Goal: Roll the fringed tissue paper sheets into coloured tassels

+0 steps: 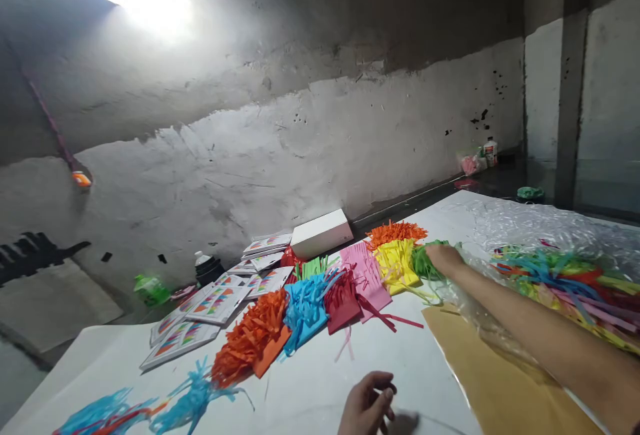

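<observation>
My right hand (444, 259) reaches forward to a bundle of green fringed paper (424, 263) and has its fingers closed on the near side of it. Low in the middle, my left hand (369, 403) hovers over the white table (310, 388), loosely curled with thumb and fingers apart and nothing in it. Left of the green bundle lies a row of fringed paper bundles: yellow (397, 267), pink (367, 281), dark red (344, 301), blue (306, 311) and orange (253, 338). Another orange bundle (397, 231) sits behind the yellow one.
Printed cards (220, 301) are stacked at the left beside a white box (321, 233). Blue tassels (187, 398) lie front left. A brown sheet (500, 375) is under my right arm. Mixed paper strips (575, 288) and clear plastic (550, 225) lie at the right.
</observation>
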{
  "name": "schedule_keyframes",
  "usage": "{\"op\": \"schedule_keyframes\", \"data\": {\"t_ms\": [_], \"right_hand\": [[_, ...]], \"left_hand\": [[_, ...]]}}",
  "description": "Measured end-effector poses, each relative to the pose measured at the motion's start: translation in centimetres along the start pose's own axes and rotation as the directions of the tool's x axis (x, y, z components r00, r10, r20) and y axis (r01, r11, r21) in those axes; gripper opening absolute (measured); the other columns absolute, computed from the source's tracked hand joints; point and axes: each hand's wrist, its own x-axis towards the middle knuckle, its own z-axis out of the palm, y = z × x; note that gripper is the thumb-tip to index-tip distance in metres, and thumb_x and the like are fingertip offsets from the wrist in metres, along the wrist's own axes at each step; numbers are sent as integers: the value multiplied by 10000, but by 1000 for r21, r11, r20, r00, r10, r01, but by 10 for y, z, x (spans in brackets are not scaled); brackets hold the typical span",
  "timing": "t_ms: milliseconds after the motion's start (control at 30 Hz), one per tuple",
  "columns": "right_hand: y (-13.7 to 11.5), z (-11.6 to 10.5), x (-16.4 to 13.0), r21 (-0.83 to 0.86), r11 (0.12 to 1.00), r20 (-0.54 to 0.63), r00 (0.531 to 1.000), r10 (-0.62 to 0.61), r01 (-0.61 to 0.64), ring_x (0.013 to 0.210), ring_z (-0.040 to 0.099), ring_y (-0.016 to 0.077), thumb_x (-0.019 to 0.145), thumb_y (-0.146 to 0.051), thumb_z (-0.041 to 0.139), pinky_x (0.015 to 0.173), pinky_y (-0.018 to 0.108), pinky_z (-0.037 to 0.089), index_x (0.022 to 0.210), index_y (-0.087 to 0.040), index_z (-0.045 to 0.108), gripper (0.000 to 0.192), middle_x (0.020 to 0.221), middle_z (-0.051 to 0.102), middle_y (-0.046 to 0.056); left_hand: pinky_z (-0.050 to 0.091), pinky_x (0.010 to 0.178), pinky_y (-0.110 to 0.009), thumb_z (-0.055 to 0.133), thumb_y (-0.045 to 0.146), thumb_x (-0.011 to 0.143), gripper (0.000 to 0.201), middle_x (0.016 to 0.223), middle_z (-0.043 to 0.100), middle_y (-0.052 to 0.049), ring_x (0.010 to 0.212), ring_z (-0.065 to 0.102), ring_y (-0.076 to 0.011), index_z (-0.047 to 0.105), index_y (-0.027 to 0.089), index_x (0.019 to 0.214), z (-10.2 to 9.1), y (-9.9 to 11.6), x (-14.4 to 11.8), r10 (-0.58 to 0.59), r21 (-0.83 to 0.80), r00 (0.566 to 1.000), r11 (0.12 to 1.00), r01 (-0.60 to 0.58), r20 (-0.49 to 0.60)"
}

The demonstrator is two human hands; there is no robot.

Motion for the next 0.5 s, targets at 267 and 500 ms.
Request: {"op": "schedule_keyframes", "data": {"t_ms": [267, 500], "right_hand": [[3, -95, 0, 166, 845, -144, 860, -489, 508, 1008, 665, 200, 1049, -312, 522, 947, 403, 520, 1068, -186, 696, 215, 1030, 716, 44], [-76, -76, -77, 307, 638, -299, 708, -640, 706, 961, 660, 216, 1045, -300, 503, 898, 367, 501, 1043, -216, 722, 235, 987, 732, 73]], "left_hand": [[425, 1076, -371, 807, 464, 788, 668, 1481, 542, -115, 1325, 509, -319, 587, 235, 1376, 12, 123, 41, 438, 94, 886, 899, -428, -154], [454, 1051, -435, 603, 228, 896, 406, 1284, 714, -93, 1183, 626, -344, 657, 180, 1295, 50, 148, -8, 428, 153, 891, 880, -449, 151]]}}
